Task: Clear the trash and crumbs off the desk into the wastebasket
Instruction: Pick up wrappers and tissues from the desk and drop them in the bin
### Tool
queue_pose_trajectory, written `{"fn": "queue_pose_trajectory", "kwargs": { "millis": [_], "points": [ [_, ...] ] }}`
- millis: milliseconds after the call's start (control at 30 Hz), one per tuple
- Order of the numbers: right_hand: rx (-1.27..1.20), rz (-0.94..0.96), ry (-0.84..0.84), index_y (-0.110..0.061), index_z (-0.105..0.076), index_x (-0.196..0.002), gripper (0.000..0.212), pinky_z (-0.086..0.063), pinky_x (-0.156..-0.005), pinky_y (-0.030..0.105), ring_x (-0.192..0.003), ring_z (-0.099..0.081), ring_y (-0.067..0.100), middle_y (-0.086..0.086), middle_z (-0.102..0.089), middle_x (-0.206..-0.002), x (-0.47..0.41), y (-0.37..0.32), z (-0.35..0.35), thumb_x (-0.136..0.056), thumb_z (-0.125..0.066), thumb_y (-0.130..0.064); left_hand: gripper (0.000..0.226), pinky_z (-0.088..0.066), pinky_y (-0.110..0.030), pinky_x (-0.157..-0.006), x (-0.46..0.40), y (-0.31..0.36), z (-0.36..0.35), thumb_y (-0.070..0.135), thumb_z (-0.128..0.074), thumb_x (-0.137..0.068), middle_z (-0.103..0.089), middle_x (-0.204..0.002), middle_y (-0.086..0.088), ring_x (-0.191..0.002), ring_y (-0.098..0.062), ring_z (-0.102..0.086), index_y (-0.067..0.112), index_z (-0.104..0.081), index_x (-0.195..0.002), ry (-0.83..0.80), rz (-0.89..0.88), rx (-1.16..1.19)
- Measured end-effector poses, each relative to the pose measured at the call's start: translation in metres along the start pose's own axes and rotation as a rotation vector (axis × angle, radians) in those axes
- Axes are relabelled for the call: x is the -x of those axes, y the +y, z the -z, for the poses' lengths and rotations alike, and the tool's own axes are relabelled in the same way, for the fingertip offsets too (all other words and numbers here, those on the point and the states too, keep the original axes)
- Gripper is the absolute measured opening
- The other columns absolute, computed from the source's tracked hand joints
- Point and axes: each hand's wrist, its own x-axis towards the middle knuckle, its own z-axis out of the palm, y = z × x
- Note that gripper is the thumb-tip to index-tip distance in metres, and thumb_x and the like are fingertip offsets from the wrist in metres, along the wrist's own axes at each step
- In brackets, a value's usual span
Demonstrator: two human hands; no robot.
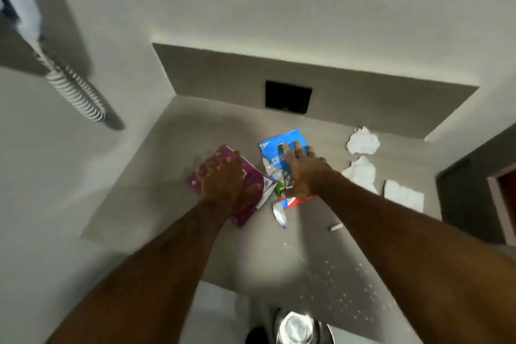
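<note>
On the grey desk lies a purple snack wrapper, and my left hand rests flat on top of it, fingers spread. A blue snack wrapper lies just to its right; my right hand lies over it with fingers extended. Below that hand sit a green scrap and a red-and-silver wrapper. Two crumpled white tissues and a flat folded napkin lie to the right. White crumbs are scattered near the desk's front edge. A metal wastebasket stands below the desk.
A black wall plate sits on the back panel behind the desk. A small white stub lies right of the wrappers. A coiled white hose hangs on the left wall. Dark furniture borders the desk's right side.
</note>
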Motion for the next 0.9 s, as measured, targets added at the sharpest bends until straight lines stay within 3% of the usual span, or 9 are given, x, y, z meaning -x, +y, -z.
{"fn": "queue_pose_trajectory", "kwargs": {
  "millis": [100,233,367,500,567,667,767,833,900],
  "points": [
    [0.059,0.031,-0.097,-0.032,-0.01,-0.154,0.123,-0.036,-0.107,0.059,-0.138,-0.026,0.048,0.025,-0.021,-0.152,-0.013,0.006,-0.003,-0.059,-0.081,-0.062,0.093,-0.045,-0.051,-0.106,-0.009,-0.001,-0.011,0.069,-0.064,-0.073,-0.042,-0.148,-0.021,-0.131,-0.041,-0.047,0.016,-0.037,-0.144,-0.181,0.0,0.075],
    [0.14,0.081,0.0,-0.033,-0.045,-0.136,0.061,-0.042,-0.095,0.041,-0.117,-0.047,0.037,0.016,-0.049,-0.133,-0.024,0.001,-0.002,-0.08,-0.069,-0.032,0.053,-0.047,-0.039,-0.106,-0.021,-0.003,-0.007,0.043,-0.06,-0.086,-0.053,-0.141,-0.011,-0.132,-0.034,-0.05,0.024,-0.051,-0.134,-0.173,-0.099,0.192],
    [0.057,0.028,0.074,-0.022,-0.06,-0.121,0.035,-0.051,-0.087,0.041,-0.106,-0.057,0.042,0.012,-0.052,-0.129,-0.019,0.008,-0.009,-0.086,-0.061,-0.017,0.035,-0.052,-0.037,-0.09,-0.011,-0.008,-0.007,0.021,-0.062,-0.09,-0.051,-0.134,-0.015,-0.11,-0.041,-0.06,0.022,-0.059,-0.125,-0.122,-0.063,0.336],
    [-0.321,-0.087,0.365,-0.013,-0.072,-0.079,0.021,-0.047,-0.07,0.024,-0.084,-0.068,0.03,0.003,-0.069,-0.087,0.019,0.012,-0.002,-0.069,-0.062,0.003,0.02,-0.051,-0.03,-0.076,0.014,-0.014,0.009,-0.003,-0.065,-0.075,-0.069,-0.099,-0.017,-0.089,-0.036,-0.068,0.016,-0.072,-0.078,0.055,-0.028,0.633],
    [-0.571,-0.084,0.56,-0.017,-0.063,-0.062,0.026,-0.044,-0.064,0.022,-0.076,-0.069,0.024,-0.007,-0.06,-0.075,0.068,0.003,-0.004,-0.058,-0.06,0.008,0.012,-0.039,-0.024,-0.07,0.045,-0.01,0.02,-0.003,-0.064,-0.075,-0.071,-0.088,-0.02,-0.08,-0.033,-0.065,0.006,-0.072,-0.074,0.195,-0.051,0.696],
    [-0.804,-0.017,0.772,-0.023,-0.056,-0.063,0.03,-0.047,-0.064,0.028,-0.069,-0.063,0.019,-0.007,-0.056,-0.073,0.156,-0.023,-0.039,-0.065,-0.052,0.006,0.022,-0.036,-0.017,-0.067,0.126,0.0,0.017,-0.001,-0.051,-0.068,-0.071,-0.075,-0.013,-0.07,-0.02,-0.06,0.01,-0.07,-0.069,0.311,-0.076,0.868],
    [-0.858,-0.007,0.656,-0.018,-0.058,-0.068,0.022,-0.053,-0.061,0.026,-0.063,-0.061,0.01,-0.008,-0.058,-0.067,0.248,-0.05,-0.114,-0.071,-0.053,0.003,0.023,-0.048,-0.021,-0.066,0.224,0.018,-0.02,-0.001,-0.051,-0.066,-0.071,-0.07,-0.001,-0.068,-0.014,-0.066,0.02,-0.062,-0.065,0.098,-0.006,1.07],
    [-0.822,-0.063,0.392,-0.02,-0.064,-0.078,0.019,-0.055,-0.068,0.025,-0.073,-0.068,0.011,-0.006,-0.066,-0.077,0.292,-0.058,-0.178,-0.073,-0.047,-0.012,0.023,-0.053,-0.025,-0.066,0.277,0.037,-0.069,-0.001,-0.054,-0.073,-0.07,-0.071,0.0,-0.069,-0.017,-0.068,0.018,-0.062,-0.062,-0.134,0.114,1.056],
    [-0.748,-0.232,0.032,-0.017,-0.064,-0.094,0.026,-0.056,-0.077,0.038,-0.088,-0.07,0.024,0.001,-0.07,-0.093,0.309,-0.053,-0.247,-0.076,-0.045,-0.019,0.031,-0.058,-0.036,-0.06,0.31,0.058,-0.125,-0.006,-0.055,-0.081,-0.07,-0.069,-0.001,-0.065,-0.022,-0.069,0.019,-0.064,-0.065,-0.351,0.243,1.108]
  ]
}}
